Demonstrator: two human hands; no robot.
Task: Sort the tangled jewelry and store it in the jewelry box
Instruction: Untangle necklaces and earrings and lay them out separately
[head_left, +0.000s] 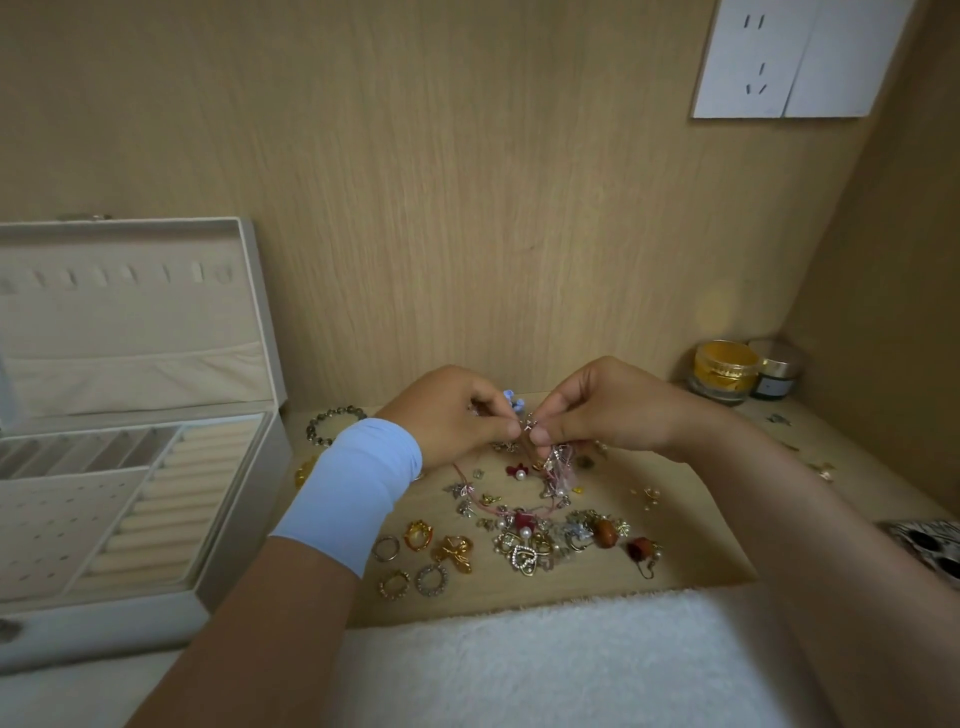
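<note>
Right now both hands meet over the middle of the bench (691, 525), and the fingers (513, 429) of each are curled tight, pinching the top of one tangled strand (557, 464). The left hand (457, 415), with a pale blue cuff at the wrist, grips it from the left. The right hand (597, 410) grips it from the right, fingertips almost touching.

From that pinch the strand hangs downward and slightly toward the near side, so its long axis runs roughly vertical. Its charms bunch just under the right hand. Whether its lower end rests on the bench or is caught in the loose pile (530, 543) below is too fine to tell.

The jewelry box (244, 525) stands open well to the left, lid up against the far wall, its ring rolls (171, 509) on the side facing the hands. The left hand is the nearer one to it, so any freed piece would probably travel leftward across the loose rings (410, 564).
</note>
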